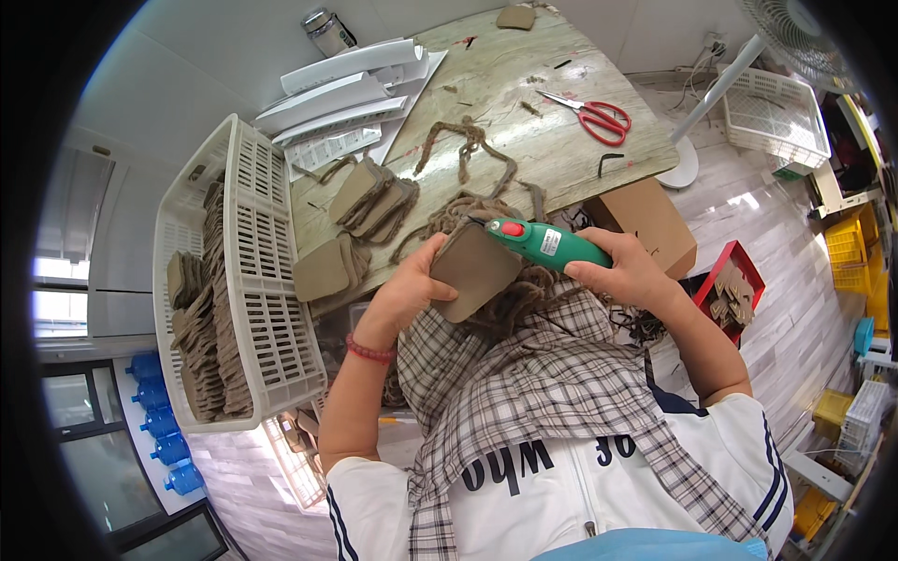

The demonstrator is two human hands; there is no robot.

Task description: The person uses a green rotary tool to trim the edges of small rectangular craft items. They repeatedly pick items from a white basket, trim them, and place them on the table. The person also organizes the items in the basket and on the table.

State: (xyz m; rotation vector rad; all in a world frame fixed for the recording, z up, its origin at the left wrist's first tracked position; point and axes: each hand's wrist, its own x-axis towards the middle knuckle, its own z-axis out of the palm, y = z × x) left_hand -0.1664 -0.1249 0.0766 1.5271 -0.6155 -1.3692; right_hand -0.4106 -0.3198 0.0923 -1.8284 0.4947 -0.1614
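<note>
My left hand pinches a flat, tan, rounded-square piece by its left edge, thumb on top. In my right hand is a green handheld electric trimmer with a red switch. Its dark tip touches or hovers over the piece's upper edge; I cannot tell which. Brown fuzzy trimmings lie behind the piece, and more hang below it over my checked apron. Left of my hands, small stacks of similar pieces rest on the table, with another stack by the table's near edge.
A white slatted crate full of brown pieces stands at left. White paper sheets and red-handled scissors lie on the worn table. Right are a cardboard box, a red box and a fan.
</note>
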